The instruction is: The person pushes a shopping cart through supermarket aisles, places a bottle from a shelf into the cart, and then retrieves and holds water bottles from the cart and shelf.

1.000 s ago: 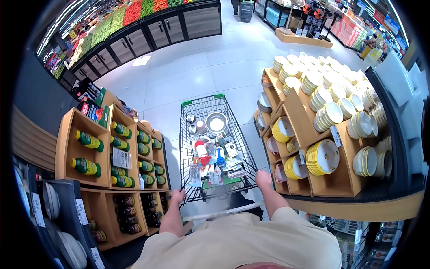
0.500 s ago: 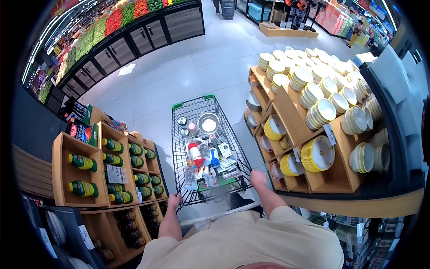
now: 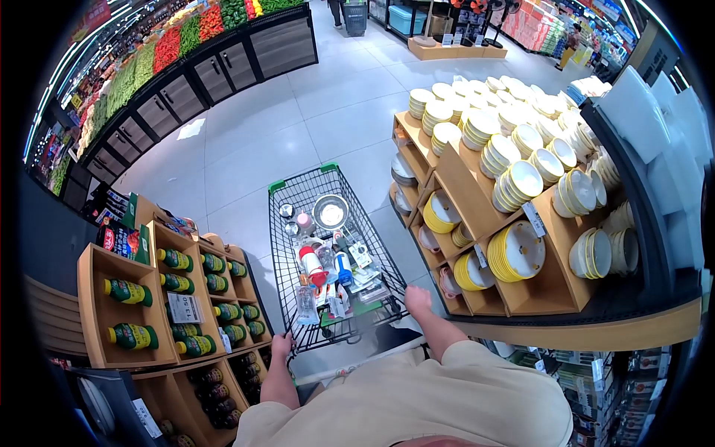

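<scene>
A wire shopping cart [image 3: 365,216] with green corners stands before me, its basket holding a round pan or bowl [image 3: 331,212], a red-and-white bottle [image 3: 311,266], a blue-and-white bottle [image 3: 343,268], a clear bottle [image 3: 307,305] and several small packages. My left hand [image 3: 282,346] is closed round the cart's near left edge. At the near right corner, my right hand [image 3: 418,299] is closed on the cart as well. The cart's handle is partly hidden near my shirt.
Wooden shelves [image 3: 117,339] with green-and-yellow bottles stand at left. On the right, a wooden display [image 3: 465,186] holds stacked bowls [image 3: 518,184] and plates [image 3: 515,252]. A vegetable counter [image 3: 216,74] is at far left. A person [image 3: 336,12] stands beside a dark bin at the top.
The cart and both hands have shifted left in view, and the cart is angled more to the left. The shelves, bowl display and vegetable counter also appear farther left. Both hands keep their hold.
</scene>
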A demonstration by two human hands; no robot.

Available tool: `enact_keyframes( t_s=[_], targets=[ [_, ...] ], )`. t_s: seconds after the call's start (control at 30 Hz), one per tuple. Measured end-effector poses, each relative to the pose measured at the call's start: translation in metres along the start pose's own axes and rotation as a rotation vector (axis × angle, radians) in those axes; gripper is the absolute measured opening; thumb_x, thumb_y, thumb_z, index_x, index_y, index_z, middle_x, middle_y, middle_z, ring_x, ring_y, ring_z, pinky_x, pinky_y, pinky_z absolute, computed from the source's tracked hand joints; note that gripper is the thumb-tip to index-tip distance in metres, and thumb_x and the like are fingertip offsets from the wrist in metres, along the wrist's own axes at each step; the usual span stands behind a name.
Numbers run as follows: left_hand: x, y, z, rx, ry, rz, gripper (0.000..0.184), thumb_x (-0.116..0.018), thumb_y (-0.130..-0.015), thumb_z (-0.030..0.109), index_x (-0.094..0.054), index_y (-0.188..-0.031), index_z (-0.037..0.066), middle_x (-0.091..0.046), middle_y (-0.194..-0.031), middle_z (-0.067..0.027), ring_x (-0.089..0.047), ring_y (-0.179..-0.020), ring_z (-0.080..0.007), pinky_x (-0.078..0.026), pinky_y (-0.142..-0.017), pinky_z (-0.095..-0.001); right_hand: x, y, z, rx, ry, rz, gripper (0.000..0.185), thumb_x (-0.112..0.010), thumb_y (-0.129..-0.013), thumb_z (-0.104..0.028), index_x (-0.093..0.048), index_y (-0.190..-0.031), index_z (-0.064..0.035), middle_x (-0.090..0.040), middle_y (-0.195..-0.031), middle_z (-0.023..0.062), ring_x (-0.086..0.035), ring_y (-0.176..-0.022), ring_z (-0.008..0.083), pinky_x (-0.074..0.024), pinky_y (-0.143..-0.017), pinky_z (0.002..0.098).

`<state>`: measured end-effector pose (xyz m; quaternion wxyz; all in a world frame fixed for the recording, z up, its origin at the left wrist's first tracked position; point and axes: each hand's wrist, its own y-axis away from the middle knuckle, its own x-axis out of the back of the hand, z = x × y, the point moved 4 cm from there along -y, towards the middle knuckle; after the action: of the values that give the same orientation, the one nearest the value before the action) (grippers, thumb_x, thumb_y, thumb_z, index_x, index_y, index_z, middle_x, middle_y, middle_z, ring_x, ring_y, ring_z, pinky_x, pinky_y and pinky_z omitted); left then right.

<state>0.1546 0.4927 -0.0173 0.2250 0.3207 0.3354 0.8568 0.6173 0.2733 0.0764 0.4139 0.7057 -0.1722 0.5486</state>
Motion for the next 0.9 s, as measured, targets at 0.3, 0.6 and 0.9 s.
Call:
enact_keyframes(
  t_s=[0.3,0.6,0.9],
  targets=[
    [0.003,-0.009,-0.014,-0.02,0.065,0.022,0.034,-0.056,-0.098,0.025,-0.068,-0.102,-0.006,-0.074,-0.077,-0.0118,-0.068,-0.059,-0.0183,-0.052,-0.056,-0.0313,0.011,-0.002,-0.01,0.034,-0.006,-0.022,0.02,-0.052,-0.088,-0.009,-0.071,-0.093,-0.0056,-0.073,-0.093,0.017,-0.072,-0.087,0.0335,-0.0555,-0.078,0.0431],
    [0.003,0.005,-0.015,0.035,0.048,0.012,0.035,-0.055,-0.1,0.022,-0.064,-0.11,-0.01,-0.071,-0.078,-0.0129,-0.066,-0.062,-0.0171,-0.052,-0.057,-0.0295,0.013,-0.008,-0.015,0.054,0.0,-0.056,0.021,-0.052,-0.088,-0.01,-0.072,-0.089,-0.007,-0.073,-0.094,0.0164,-0.071,-0.09,0.0331,-0.0541,-0.078,0.0439],
    [0.004,0.009,-0.027,-0.001,0.033,0.056,0.033,-0.055,-0.097,0.026,-0.068,-0.102,-0.004,-0.074,-0.078,-0.0108,-0.069,-0.06,-0.0186,-0.051,-0.056,-0.0323,0.006,-0.018,-0.02,0.071,0.019,-0.034,0.021,-0.052,-0.088,-0.011,-0.073,-0.09,-0.0087,-0.074,-0.094,0.0157,-0.071,-0.091,0.0331,-0.0535,-0.08,0.044]
  ],
)
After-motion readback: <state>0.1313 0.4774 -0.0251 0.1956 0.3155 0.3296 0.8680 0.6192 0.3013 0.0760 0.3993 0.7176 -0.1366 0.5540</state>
